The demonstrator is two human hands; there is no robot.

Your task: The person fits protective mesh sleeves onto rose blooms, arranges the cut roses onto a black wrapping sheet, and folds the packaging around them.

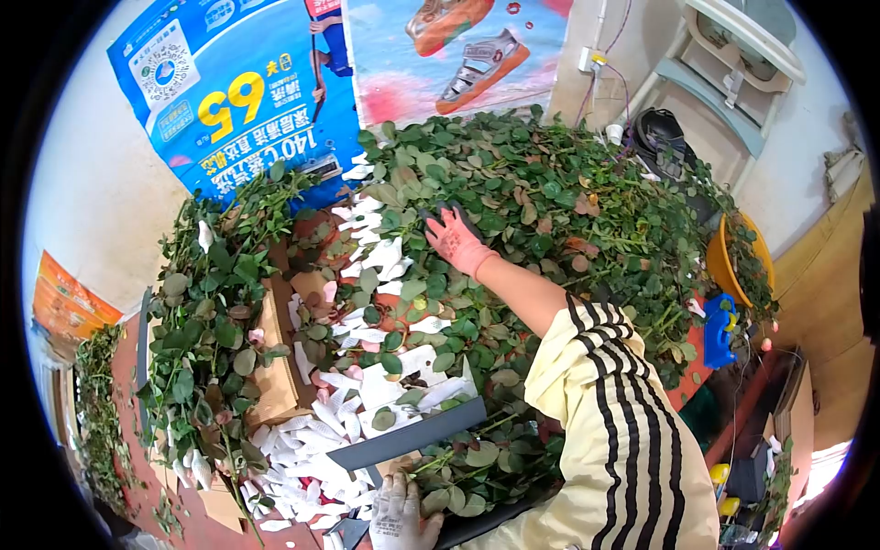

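Note:
A pink glove with dark fingertips covers my right hand [454, 240], which reaches into the big heap of leafy green stems [513, 183], fingers spread over the leaves. In a white glove, my left hand [399, 515] is low in the view, fingers pointing up, beside leafy stems and just below a dark grey strip [408, 434]. Whether it holds anything is hidden. White net sleeves [312, 449] lie in a pile to its left, and more run up along the heap's left edge.
At the left, leafy stems [211, 330] lie over a cardboard box [280, 357]. A yellow basin [733, 261] and a blue plastic holder [720, 332] are at the right. Posters [247, 92] hang behind, and a white high chair [724, 82] stands at the back right.

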